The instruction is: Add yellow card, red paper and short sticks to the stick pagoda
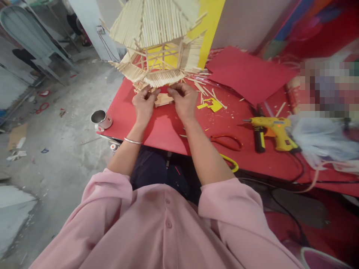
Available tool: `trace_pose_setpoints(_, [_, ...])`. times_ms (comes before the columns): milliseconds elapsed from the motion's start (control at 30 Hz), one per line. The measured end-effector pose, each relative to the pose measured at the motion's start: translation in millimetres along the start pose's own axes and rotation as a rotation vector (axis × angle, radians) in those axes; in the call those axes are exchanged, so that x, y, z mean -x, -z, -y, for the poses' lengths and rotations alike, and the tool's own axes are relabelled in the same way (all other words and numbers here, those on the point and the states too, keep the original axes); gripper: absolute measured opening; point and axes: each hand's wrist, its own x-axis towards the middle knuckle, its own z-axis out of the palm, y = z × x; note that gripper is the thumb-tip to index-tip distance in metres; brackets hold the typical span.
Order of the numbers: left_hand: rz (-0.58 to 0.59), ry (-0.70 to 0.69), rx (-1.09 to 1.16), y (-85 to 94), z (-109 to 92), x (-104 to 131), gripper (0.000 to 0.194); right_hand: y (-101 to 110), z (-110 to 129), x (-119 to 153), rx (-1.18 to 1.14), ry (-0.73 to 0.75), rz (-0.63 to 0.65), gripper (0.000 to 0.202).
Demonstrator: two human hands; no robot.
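A tiered model pavilion point(159, 26) built of thin wooden sticks stands at the far side of the red table point(165, 130). Both hands are at its lower front, under the edge of the lower roof. My left hand point(145, 104) is closed, thumb and fingers pinched together near the left of the base. My right hand point(183, 101) is pinched in the same way, a little to the right. Whatever lies between the fingertips is too small to make out. Between the hands, part of the wooden base point(163, 99) shows.
A metal mug point(101, 120) stands at the table's left edge. To the right lie loose sticks point(206, 89), yellow scraps point(213, 105), a red sheet point(249, 73), red-handled pliers point(227, 142), a yellow glue gun point(280, 129) with its cord, and a plastic bag point(325, 138).
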Motion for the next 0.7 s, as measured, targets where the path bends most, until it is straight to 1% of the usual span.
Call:
trace_pose_setpoints(100, [0.007,-0.008,-0.023,-0.6,0,-1,0.013,-3,-3,-2,-0.037,-0.04,-0.005,0.02])
trace_pose_setpoints(233, [0.012,-0.046,-0.046,0.0,0,-2,0.012,-5,-4,-4,-0.036,-0.032,0.016,0.023])
trace_pose_setpoints(400, [0.045,-0.071,-0.071,0.7,-4,-2,0.013,-7,-2,-7,-0.035,-0.043,0.007,0.024])
trace_pose_setpoints(567, [0.046,-0.063,-0.124,0.6,-8,-1,0.017,-8,3,-5,-0.023,-0.056,-0.009,0.021])
trace_pose_setpoints(633, [0.052,-0.054,-0.139,1.0,-10,0,0.017,-9,2,-4,-0.032,-0.043,-0.018,0.023])
trace_pose_setpoints(700, [0.076,-0.015,-0.145,1.8,-12,1,0.018,-10,-2,-5,-0.035,-0.019,-0.028,0.026])
